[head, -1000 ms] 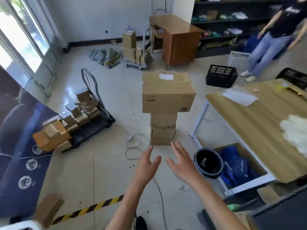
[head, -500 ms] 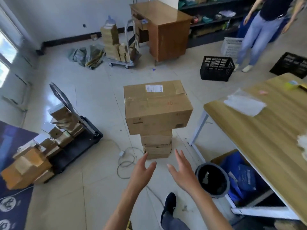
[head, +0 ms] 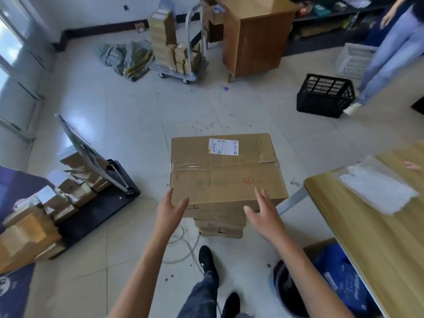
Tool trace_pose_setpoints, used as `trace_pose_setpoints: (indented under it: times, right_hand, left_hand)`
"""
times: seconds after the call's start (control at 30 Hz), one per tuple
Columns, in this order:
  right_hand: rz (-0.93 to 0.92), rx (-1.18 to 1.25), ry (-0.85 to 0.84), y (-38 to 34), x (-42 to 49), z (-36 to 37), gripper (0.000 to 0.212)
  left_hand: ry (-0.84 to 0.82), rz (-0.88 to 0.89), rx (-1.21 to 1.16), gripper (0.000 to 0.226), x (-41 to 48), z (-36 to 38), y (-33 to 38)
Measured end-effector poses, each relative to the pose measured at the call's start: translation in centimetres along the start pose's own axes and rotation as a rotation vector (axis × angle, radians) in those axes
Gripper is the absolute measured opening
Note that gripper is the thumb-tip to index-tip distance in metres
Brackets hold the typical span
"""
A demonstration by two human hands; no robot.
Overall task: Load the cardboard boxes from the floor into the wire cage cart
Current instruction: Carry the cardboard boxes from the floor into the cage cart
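Both hands, left (head: 171,208) and right (head: 263,212), spread wide, flanking the top box (head: 226,171). Holding nothing. Likely sizing a two-sided lift off the stack (head: 220,226).

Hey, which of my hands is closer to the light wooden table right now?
Right. Your right hand hovers by the top cardboard box on the side toward the wooden table; your left hand is at the box's opposite near corner, farther away.

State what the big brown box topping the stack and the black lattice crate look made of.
Big brown box: matte cardboard, creased top face, glossy clear tape along its seam. Black lattice crate: probably moulded plastic, uniform grid walls, dull sheen.
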State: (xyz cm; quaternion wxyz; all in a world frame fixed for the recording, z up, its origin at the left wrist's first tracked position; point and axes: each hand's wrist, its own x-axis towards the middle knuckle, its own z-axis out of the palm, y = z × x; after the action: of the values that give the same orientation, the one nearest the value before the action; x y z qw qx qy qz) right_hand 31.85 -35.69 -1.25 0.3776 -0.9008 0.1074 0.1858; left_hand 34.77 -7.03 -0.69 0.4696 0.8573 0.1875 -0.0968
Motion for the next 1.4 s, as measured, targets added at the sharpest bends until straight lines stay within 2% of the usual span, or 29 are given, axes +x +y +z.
trace_pose_setpoints:
  times: [0.17, 0.3, 0.47, 0.53, 0.6, 0.7, 0.9, 1.03, 1.2, 1.4]
  right_hand:
    - [0.087, -0.063, 0.072, 0.6, 7.3, -4.0, 0.079]
    - [0.1, -0.165, 0.058, 1.2, 13.1, -5.5, 0.08]
    - [0.149, -0.213, 0.072, 4.6, 17.8, -7.0, 0.084]
    - [0.238, -0.072, 0.058, 6.0, 19.3, -7.6, 0.096]
    - [0.364, 0.138, 0.007, 6.8, 20.5, -7.8, 0.102]
    - [0.411, 0.238, 0.011, 7.4, 21.8, -8.3, 0.094]
    - [0.174, 0.068, -0.049, 2.5, 21.6, -10.5, 0.085]
    - [-0.049, -0.02, -0.189, -4.1, 20.9, -8.9, 0.078]
    - [-0.289, -0.123, -0.397, -13.2, 16.1, -2.3, 0.08]
    - [-0.572, -0.203, -0.646, -20.6, 1.7, 7.8, 0.072]
  left_hand:
    - [0.022, -0.097, 0.031, 0.09, 8.6, 0.6, 0.4]
    - [-0.065, -0.141, 0.14, 0.106, 12.5, 2.4, 0.1]
    - [-0.083, -0.273, 0.008, 0.116, 14.3, 3.8, -0.4]
    - [-0.071, -0.322, -0.024, 0.106, 14.2, 4.1, -0.4]
    - [-0.017, -0.367, -0.06, 0.083, 13.4, 4.7, -0.2]
    - [0.099, -0.393, -0.155, 0.064, 11.5, 5.9, 1.6]
    - [0.413, -0.464, -0.1, 0.069, 4.2, 3.6, 2.8]
    - [0.62, -0.605, -0.144, 0.081, -3.0, 0.5, 1.6]
    - [0.907, -0.812, -0.193, 0.086, -13.9, -3.9, -1.4]
    - [1.214, -0.974, -0.291, 0.082, -33.0, -7.6, -7.1]
